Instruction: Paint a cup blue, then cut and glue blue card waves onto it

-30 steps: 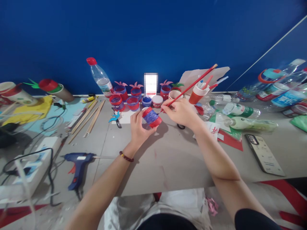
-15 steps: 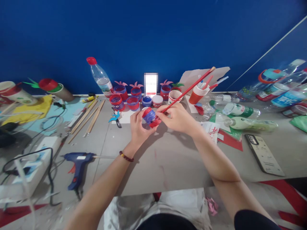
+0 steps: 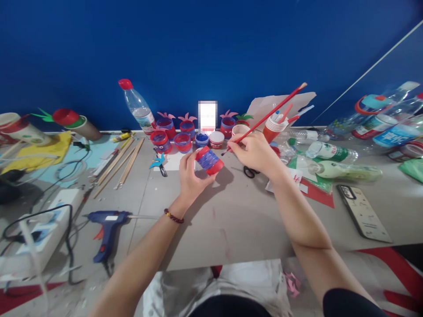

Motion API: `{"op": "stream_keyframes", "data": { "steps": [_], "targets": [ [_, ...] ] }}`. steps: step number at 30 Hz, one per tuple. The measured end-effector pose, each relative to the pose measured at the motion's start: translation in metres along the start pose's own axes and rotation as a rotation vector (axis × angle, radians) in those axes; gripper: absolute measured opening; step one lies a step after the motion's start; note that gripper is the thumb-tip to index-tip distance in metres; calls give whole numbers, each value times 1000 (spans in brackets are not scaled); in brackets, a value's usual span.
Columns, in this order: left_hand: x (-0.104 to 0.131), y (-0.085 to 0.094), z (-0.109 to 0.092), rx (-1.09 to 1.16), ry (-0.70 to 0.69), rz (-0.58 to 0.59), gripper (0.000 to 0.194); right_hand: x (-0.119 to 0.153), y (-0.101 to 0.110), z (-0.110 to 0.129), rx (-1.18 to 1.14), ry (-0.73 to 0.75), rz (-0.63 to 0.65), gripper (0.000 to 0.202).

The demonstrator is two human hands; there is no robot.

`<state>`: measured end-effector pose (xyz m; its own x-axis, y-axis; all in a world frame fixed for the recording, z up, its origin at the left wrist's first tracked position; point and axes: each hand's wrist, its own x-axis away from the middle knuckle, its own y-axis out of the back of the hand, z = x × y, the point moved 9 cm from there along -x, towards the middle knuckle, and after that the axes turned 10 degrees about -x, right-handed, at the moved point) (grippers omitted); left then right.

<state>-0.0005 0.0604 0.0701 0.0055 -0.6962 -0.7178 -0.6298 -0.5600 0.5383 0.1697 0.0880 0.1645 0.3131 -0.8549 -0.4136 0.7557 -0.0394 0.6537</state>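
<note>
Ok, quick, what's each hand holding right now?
Left hand: closed, gripping the red-and-blue painted cup.
Right hand: closed, pinching the red paintbrush.

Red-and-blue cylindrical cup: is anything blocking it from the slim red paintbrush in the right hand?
Nothing visible: the right hand points the paintbrush toward the cup in the left hand, with only a narrow gap showing between them.

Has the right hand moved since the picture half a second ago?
Yes. The right hand has moved away from the person and slightly right, now hiding the lower part of the stationary white cup.
</note>
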Motion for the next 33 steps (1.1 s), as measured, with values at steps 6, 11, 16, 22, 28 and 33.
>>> {"op": "stream_keyframes", "data": {
  "steps": [6, 11, 16, 22, 28, 33],
  "targets": [
    [-1, 1, -2, 33, -21, -18, 76, 1, -3, 2, -15, -20, 20, 28],
    [-1, -1, 0, 31, -10, -3, 76, 7, -4, 24, -6, 28, 31, 26],
    [0, -3, 0, 40, -4, 18, 79, 11, -8, 37, -74, 86, 57, 23],
    [1, -1, -2, 29, -12, 13, 81, 8, -20, 33, -171, 69, 94, 25],
    [0, 0, 0, 15, 7, 14, 79, 1, -10, 14, -190, -22, 47, 23],
    [0, 1, -1, 37, -2, -3, 79, -3, 10, -5, -71, 10, -93, 22]
  ]
}}
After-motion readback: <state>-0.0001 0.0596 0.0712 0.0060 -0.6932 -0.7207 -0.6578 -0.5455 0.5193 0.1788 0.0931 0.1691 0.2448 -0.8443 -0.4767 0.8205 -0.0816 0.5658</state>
